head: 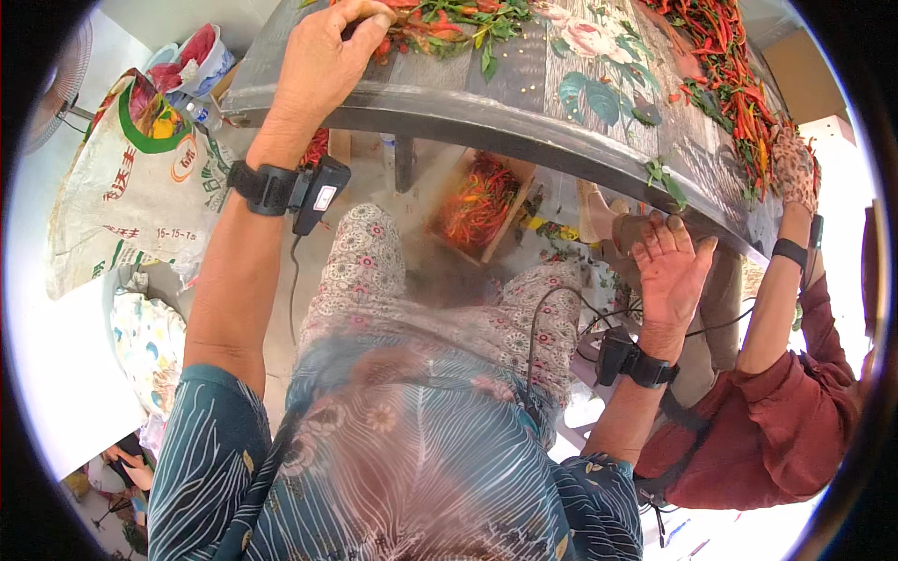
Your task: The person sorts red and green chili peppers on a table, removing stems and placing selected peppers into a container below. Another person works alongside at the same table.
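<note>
My left hand (333, 59) is over the near left part of the table, its fingers curled and thumb bent beside a heap of red chili peppers (438, 28) with green leaves. Whether something sits between those fingertips is hidden. Lower down on the right, my right hand (666, 270) is raised at the table's front edge, palm showing and fingers apart, with nothing in it. Just above it a green leaf sprig (666, 181) hangs at the edge of the table (498, 77), whose cover has a wood-plank and rose print.
Beneath the table stands a box (523, 200) of red chilies. At right, a co-worker's patterned-gloved hand (796, 168) touches a long chili pile (733, 91). A printed woven sack (140, 189) and a basin (203, 63) are at left. Black cables (540, 315) hang around my lap.
</note>
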The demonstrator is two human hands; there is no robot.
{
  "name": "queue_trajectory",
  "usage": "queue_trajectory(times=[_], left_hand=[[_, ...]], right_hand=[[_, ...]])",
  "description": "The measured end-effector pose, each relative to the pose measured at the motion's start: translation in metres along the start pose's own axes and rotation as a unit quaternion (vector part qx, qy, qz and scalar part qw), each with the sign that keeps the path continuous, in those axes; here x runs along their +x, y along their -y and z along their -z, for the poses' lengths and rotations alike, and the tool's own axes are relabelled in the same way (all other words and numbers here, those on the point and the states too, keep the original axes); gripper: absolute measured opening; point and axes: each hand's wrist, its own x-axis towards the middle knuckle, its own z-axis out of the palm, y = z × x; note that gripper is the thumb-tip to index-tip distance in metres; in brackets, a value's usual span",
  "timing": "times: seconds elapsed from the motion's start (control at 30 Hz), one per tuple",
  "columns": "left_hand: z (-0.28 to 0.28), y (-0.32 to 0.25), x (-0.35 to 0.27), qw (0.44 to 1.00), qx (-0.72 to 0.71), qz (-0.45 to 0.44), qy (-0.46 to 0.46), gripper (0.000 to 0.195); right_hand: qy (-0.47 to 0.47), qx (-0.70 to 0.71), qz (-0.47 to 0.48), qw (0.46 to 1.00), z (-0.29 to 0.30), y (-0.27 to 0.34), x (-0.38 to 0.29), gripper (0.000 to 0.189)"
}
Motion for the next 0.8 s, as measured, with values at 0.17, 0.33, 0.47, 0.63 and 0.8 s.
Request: queue_trajectory(times=[0.17, 0.33, 0.47, 0.63, 0.8], left_hand=[[-0.003, -0.003, 0.002, 0.997, 0.009, -0.066, -0.036, 0.022], [0.002, -0.017, -0.001, 1.000, -0.024, 0.002, -0.001, 0.016], [0.005, -0.024, 0.001, 1.000, 0.003, -0.011, 0.012, 0.015], [0.004, -0.030, 0.004, 0.999, -0.007, -0.030, 0.019, 0.011], [0.009, -0.037, 0.005, 0.997, 0.024, -0.005, 0.069, 0.019]], right_hand=[[-0.100, 0.005, -0.038, 0.994, -0.002, 0.002, 0.023, 0.052], [-0.098, 0.067, -0.001, 0.993, -0.017, 0.013, 0.021, 0.044], [-0.108, 0.100, 0.056, 0.988, 0.019, 0.012, 0.034, 0.037], [-0.105, 0.049, 0.098, 0.988, 0.026, 0.001, 0.029, 0.034], [-0.286, -0.077, 0.127, 0.947, 0.019, -0.002, 0.012, 0.039]])
